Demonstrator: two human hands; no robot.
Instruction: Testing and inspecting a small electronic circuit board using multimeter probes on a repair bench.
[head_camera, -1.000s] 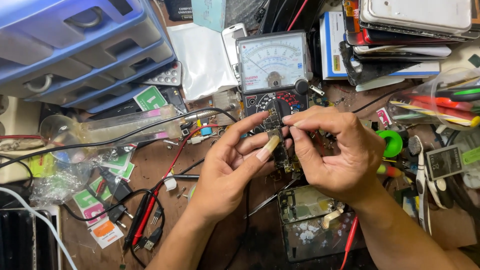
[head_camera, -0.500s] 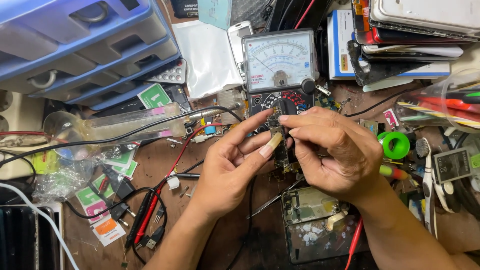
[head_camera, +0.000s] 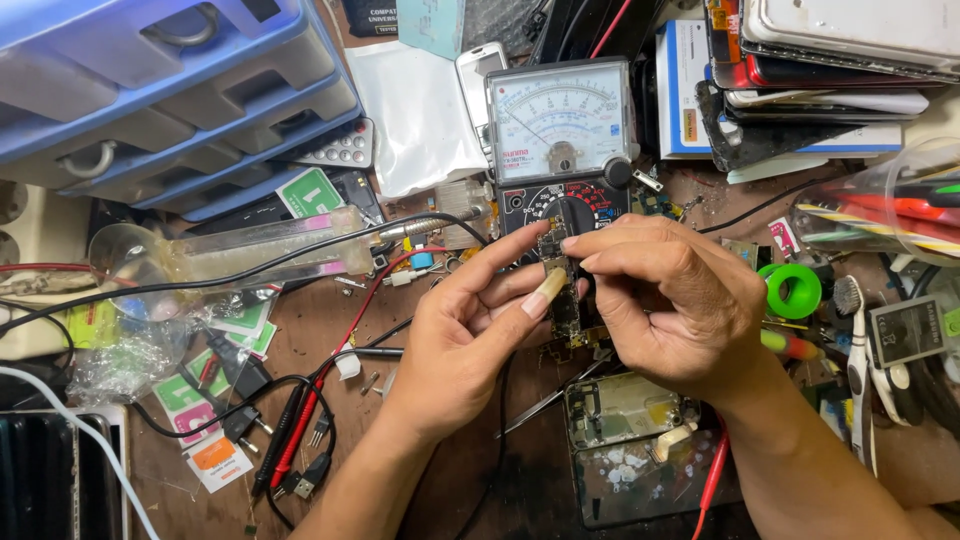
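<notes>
Both hands meet at the middle of the bench, pinching a small dark circuit board (head_camera: 562, 290) between them. The left hand (head_camera: 470, 330) grips it from nine o'clock with thumb and forefinger, its long thumbnail laid across the board's face. The right hand (head_camera: 680, 300) closes on it from three o'clock, fingertips curled over the top edge. The board stands upright, lifted off the table, just in front of an analog multimeter (head_camera: 562, 140) at twelve o'clock, whose pale dial face sits above a black selector knob.

At six o'clock, below the hands, lies an opened phone body (head_camera: 625, 440), its insides bare and scuffed. At ten o'clock stands a blue plastic drawer cabinet (head_camera: 170, 90), drawers closed, their contents hidden. At two o'clock a clear plastic cup (head_camera: 880, 205) lies on its side, holding red and green-handled tools. Just below it sits a green tape roll (head_camera: 795, 290).

The brown wooden tabletop (head_camera: 300, 350) is worn and crowded. Red and black probe leads (head_camera: 300, 430) trail toward eight o'clock, among small green stickers (head_camera: 240, 325). A stack of phones (head_camera: 840, 50) fills one o'clock.
</notes>
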